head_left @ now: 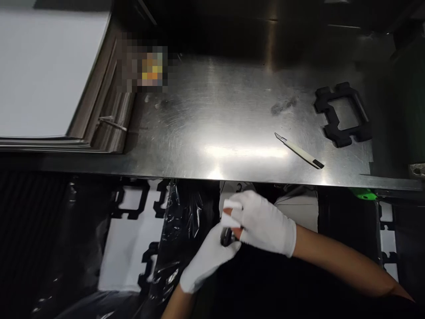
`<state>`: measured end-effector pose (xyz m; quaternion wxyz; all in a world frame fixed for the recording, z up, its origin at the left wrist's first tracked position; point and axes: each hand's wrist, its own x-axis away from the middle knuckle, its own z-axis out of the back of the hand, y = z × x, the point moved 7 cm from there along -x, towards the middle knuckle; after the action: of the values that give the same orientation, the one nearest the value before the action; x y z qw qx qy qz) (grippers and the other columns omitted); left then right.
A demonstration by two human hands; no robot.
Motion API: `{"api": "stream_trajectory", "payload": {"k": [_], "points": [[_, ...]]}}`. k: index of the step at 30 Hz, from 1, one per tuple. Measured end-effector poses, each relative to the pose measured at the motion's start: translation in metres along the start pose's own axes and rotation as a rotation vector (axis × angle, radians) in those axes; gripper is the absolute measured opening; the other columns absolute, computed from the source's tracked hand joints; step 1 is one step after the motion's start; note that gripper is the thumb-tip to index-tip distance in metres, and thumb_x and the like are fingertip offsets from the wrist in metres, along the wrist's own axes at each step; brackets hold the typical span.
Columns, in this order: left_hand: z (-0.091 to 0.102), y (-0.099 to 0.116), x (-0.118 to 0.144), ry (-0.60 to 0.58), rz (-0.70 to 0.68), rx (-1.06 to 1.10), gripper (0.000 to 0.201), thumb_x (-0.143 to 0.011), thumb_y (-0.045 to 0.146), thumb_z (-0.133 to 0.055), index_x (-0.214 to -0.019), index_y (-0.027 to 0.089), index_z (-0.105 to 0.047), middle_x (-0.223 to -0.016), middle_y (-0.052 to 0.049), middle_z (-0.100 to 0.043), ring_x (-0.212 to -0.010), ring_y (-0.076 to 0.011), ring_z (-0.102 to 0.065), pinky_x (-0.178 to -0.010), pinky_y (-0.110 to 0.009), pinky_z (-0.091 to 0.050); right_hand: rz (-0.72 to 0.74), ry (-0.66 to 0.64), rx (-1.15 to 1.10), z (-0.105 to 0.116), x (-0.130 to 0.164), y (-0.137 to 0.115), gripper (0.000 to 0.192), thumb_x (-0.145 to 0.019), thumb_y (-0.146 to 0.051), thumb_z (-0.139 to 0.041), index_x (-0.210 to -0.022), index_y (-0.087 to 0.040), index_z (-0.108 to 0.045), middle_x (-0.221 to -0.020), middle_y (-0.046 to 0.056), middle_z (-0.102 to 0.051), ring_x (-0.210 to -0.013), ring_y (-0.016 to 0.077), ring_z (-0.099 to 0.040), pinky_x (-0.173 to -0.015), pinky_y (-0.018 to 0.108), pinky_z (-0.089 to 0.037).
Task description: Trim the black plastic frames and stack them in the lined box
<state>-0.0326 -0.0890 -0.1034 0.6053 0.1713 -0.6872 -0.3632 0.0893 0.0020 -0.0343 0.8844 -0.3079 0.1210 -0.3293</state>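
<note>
Both my hands wear white gloves and meet in front of my lap, below the bench edge. My left hand is closed around a small dark object, mostly hidden by the fingers. Pressed close above it, my right hand pinches a small white piece, perhaps cloth or paper; bare fingertips show at its glove. On the metal bench beyond lies a utility knife with a cream handle and its blade out. Farther right rests a black angular frame-shaped part.
At the left of the bench stands a stack of white sheets and cardboard. Under the bench edge, a black plastic-lined box holds white sheets and similar black frames. More such parts lie at lower right, near a green object.
</note>
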Motion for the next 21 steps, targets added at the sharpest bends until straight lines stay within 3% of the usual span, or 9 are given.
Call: {"api": "stream_trajectory", "payload": {"k": [2,5,7,9,12,14,17,19,21], "points": [[-0.001,-0.001,-0.001,0.011,-0.017,0.010,0.022,-0.083,0.023,-0.072,-0.104,0.019,-0.066,-0.100,-0.006,-0.074,-0.095,-0.0258,-0.070,-0.087,-0.040,-0.058,0.022,0.000,-0.028,0.005,-0.002,-0.002,0.029,-0.101,-0.026,-0.073,-0.128,-0.017,-0.073,-0.128,0.013,-0.072,-0.114,0.0274,-0.067,-0.092,0.040,-0.066],[-0.007,-0.001,-0.002,-0.057,-0.040,0.092,0.038,-0.081,0.021,-0.071,-0.118,0.020,-0.063,-0.106,-0.007,-0.075,-0.100,-0.0267,-0.071,-0.095,-0.042,-0.058,-0.073,0.117,-0.014,0.018,0.001,0.009,0.031,-0.103,-0.024,-0.069,-0.133,-0.016,-0.071,-0.137,0.016,-0.068,-0.122,0.0294,-0.065,-0.097,0.043,-0.064],[-0.006,-0.003,-0.002,-0.067,-0.043,0.072,0.034,-0.081,0.020,-0.071,-0.115,0.020,-0.064,-0.107,-0.008,-0.074,-0.102,-0.0276,-0.071,-0.093,-0.042,-0.058,-0.058,0.048,-0.045,0.014,0.003,0.009,0.026,-0.100,-0.021,-0.071,-0.126,-0.019,-0.073,-0.131,0.014,-0.070,-0.118,0.0285,-0.066,-0.095,0.043,-0.064],[-0.002,-0.005,-0.001,-0.038,-0.050,0.027,0.028,-0.081,0.020,-0.071,-0.109,0.020,-0.066,-0.108,-0.008,-0.074,-0.105,-0.0289,-0.070,-0.092,-0.041,-0.058,-0.020,-0.001,-0.120,0.009,0.007,0.003,0.030,-0.096,-0.022,-0.075,-0.127,-0.021,-0.073,-0.131,0.012,-0.070,-0.118,0.0280,-0.067,-0.098,0.044,-0.064],[0.001,-0.006,-0.002,-0.042,-0.117,0.091,0.030,-0.083,0.020,-0.073,-0.113,0.020,-0.068,-0.114,-0.008,-0.074,-0.109,-0.0292,-0.070,-0.101,-0.044,-0.058,-0.005,0.157,-0.210,0.014,0.012,-0.010,0.042,-0.094,-0.024,-0.075,-0.135,-0.022,-0.070,-0.140,0.013,-0.068,-0.126,0.0296,-0.065,-0.102,0.046,-0.063],[0.000,-0.001,-0.003,-0.093,-0.211,0.165,0.025,-0.084,0.022,-0.075,-0.109,0.021,-0.071,-0.116,-0.008,-0.074,-0.111,-0.0289,-0.069,-0.106,-0.046,-0.057,0.103,0.156,-0.240,0.009,0.012,-0.026,0.039,-0.092,-0.027,-0.074,-0.131,-0.021,-0.070,-0.136,0.012,-0.070,-0.121,0.0293,-0.067,-0.096,0.043,-0.065],[0.003,0.005,-0.002,-0.112,-0.258,0.181,0.031,-0.076,0.010,-0.075,-0.104,0.022,-0.072,-0.111,-0.006,-0.075,-0.102,-0.0256,-0.069,-0.098,-0.041,-0.059,0.090,0.067,-0.150,0.001,0.008,-0.028,0.024,-0.097,-0.021,-0.067,-0.120,-0.022,-0.071,-0.114,0.008,-0.076,-0.095,0.0233,-0.071,-0.078,0.036,-0.066],[0.011,0.003,0.004,-0.138,-0.207,0.168,0.045,-0.072,0.003,-0.070,-0.114,0.022,-0.071,-0.106,-0.005,-0.076,-0.093,-0.0220,-0.069,-0.087,-0.036,-0.059,0.011,0.157,-0.014,0.015,0.009,-0.016,0.027,-0.100,-0.019,-0.065,-0.126,-0.022,-0.070,-0.115,0.011,-0.076,-0.093,0.0241,-0.072,-0.077,0.038,-0.065],[0.028,-0.002,0.019,-0.209,-0.194,0.158,0.052,-0.074,0.006,-0.070,-0.123,0.022,-0.070,-0.104,-0.005,-0.079,-0.092,-0.0221,-0.071,-0.086,-0.036,-0.058,0.046,0.280,0.067,0.036,0.017,-0.007,0.036,-0.101,-0.026,-0.067,-0.137,-0.024,-0.066,-0.127,0.015,-0.074,-0.103,0.0285,-0.073,-0.083,0.044,-0.065]]}}
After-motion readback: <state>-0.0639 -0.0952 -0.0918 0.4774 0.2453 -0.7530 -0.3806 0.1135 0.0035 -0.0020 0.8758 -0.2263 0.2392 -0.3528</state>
